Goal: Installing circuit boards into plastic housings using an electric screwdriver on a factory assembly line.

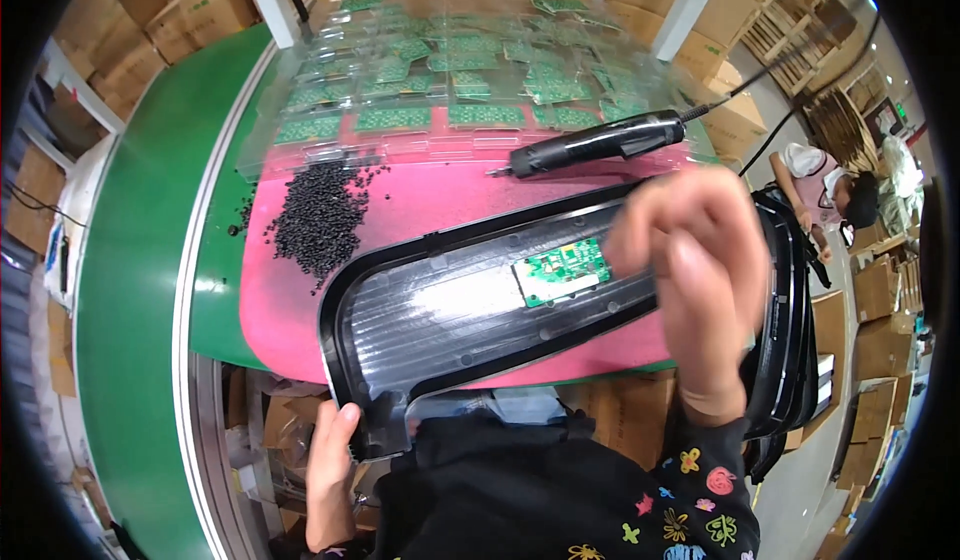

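Observation:
A long black plastic housing (pixel 440 355), ribbed inside and bent at its left end, lies open side up on the pink mat. My left hand (pixel 330 465) grips its near left corner, thumb over the rim. A green circuit board (pixel 560 278) rests inside the housing, right of its middle. Just to the right of the board, my right hand (pixel 705 280) is raised over the housing, slightly blurred, its fingers curled in. Whatever those fingers hold, if anything, cannot be made out. Part of the housing's right end is hidden behind this hand.
Behind the housing lies a black corded electric screwdriver (pixel 600 145). Small black screws (pixel 320 220) form a heap on the pink mat (pixel 275 325). Clear plastic trays (pixel 430 100) hold several green boards at the back. More black housings (pixel 785 330) stand at right; a person (pixel 825 190) is beyond.

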`<action>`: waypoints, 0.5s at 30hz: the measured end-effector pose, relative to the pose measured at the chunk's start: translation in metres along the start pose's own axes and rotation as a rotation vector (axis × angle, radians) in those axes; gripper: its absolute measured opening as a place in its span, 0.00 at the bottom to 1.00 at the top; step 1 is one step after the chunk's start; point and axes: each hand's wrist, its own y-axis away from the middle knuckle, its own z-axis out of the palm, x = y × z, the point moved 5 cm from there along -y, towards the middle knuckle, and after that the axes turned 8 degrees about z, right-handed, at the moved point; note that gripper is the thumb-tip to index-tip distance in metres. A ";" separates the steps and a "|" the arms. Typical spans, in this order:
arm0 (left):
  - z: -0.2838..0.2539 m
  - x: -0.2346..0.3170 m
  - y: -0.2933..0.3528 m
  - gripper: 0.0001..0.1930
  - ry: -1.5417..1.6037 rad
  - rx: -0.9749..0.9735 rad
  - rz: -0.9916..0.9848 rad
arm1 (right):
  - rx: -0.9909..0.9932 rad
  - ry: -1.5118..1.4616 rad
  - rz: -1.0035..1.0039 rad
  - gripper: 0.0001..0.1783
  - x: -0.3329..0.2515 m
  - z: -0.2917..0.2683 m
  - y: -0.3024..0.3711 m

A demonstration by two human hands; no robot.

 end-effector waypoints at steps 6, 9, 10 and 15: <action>0.005 -0.036 0.009 0.41 0.257 -0.088 0.047 | 0.170 0.994 -0.560 0.07 -0.077 0.103 0.024; -0.011 -0.061 0.003 0.42 0.387 -0.063 0.075 | -0.019 1.075 -0.471 0.06 -0.107 0.119 0.034; -0.018 -0.049 0.011 0.42 0.518 -0.004 0.120 | -0.111 1.067 -0.444 0.06 -0.108 0.132 0.012; -0.054 0.024 0.042 0.44 0.748 0.057 0.650 | -0.550 1.121 -0.316 0.06 -0.124 0.188 -0.085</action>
